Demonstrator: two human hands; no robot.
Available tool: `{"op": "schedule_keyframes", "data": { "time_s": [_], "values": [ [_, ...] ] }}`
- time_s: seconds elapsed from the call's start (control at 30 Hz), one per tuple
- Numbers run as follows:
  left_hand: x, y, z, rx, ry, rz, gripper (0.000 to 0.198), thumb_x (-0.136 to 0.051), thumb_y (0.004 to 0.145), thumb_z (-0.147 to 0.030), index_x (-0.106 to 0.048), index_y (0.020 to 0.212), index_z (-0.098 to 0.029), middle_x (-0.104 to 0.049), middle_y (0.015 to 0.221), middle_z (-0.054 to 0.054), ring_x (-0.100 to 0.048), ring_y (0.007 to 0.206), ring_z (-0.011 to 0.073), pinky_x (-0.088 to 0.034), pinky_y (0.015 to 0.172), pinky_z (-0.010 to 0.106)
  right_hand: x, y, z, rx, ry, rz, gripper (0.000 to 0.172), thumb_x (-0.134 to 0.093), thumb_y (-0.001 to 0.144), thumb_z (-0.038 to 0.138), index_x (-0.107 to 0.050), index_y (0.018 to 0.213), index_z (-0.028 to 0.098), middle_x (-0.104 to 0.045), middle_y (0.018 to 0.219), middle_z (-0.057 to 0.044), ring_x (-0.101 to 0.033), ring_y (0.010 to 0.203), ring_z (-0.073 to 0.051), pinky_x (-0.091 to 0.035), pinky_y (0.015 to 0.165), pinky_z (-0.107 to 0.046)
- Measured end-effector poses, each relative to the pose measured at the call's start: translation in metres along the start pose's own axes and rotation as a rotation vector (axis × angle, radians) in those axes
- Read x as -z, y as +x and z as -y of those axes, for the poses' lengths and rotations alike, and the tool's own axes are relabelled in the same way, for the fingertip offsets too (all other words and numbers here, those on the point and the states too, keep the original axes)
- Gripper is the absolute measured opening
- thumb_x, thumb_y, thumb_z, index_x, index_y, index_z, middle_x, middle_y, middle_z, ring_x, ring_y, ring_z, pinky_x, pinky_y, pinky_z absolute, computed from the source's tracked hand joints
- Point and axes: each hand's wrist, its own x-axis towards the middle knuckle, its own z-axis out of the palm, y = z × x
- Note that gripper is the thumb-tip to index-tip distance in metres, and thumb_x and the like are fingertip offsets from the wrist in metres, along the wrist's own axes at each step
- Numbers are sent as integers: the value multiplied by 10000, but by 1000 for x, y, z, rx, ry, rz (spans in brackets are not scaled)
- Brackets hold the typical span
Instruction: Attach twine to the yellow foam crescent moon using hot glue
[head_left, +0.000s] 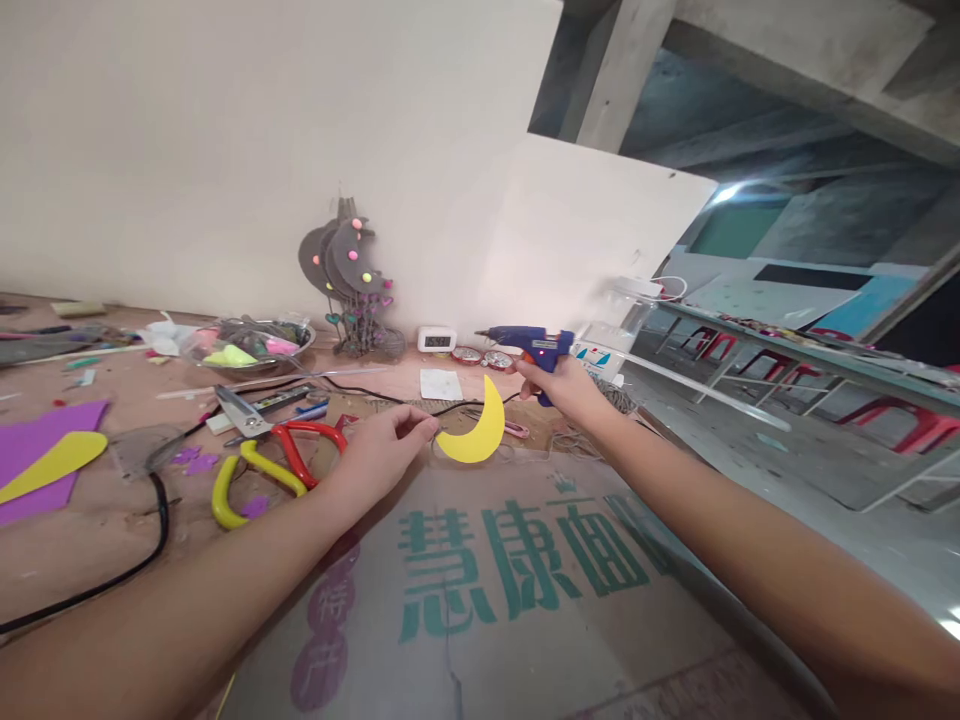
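Note:
My left hand (386,440) pinches the lower tip of a yellow foam crescent moon (477,428) and holds it just above a cardboard sheet with green print (517,580). My right hand (564,385) grips the handle of a blue hot glue gun (529,345), whose nozzle points left, above and behind the moon. The gun's black cord (390,397) runs left across the table.
Red-handled (304,445) and yellow-handled scissors (232,480) lie left of my left hand. Purple and yellow foam sheets (45,455) sit at the far left. A bowl of scraps (247,345), a dark cardboard decoration (352,290), a small digital clock (437,339) line the wall.

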Motion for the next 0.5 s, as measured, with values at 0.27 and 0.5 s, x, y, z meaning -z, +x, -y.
{"op": "schedule_keyframes", "data": {
  "time_s": [0.27, 0.5],
  "values": [
    [1, 2, 3, 17, -13, -38, 291, -490, 750, -443, -604, 769, -176, -620, 710, -6, -541, 687, 156, -371, 602, 236, -7, -71, -2, 112, 116, 17, 231, -553, 773, 392, -587, 845, 174, -640, 777, -45, -603, 668, -162, -490, 668, -299],
    [0, 1, 4, 16, -41, -25, 297, -486, 755, -454, -592, 775, -178, -604, 727, -4, -521, 687, 149, -362, 606, 234, -21, -90, 1, 59, 10, 203, 224, -545, 770, 416, -598, 858, 217, -644, 847, -36, -602, 803, -201, -479, 717, -315]
  ]
}}
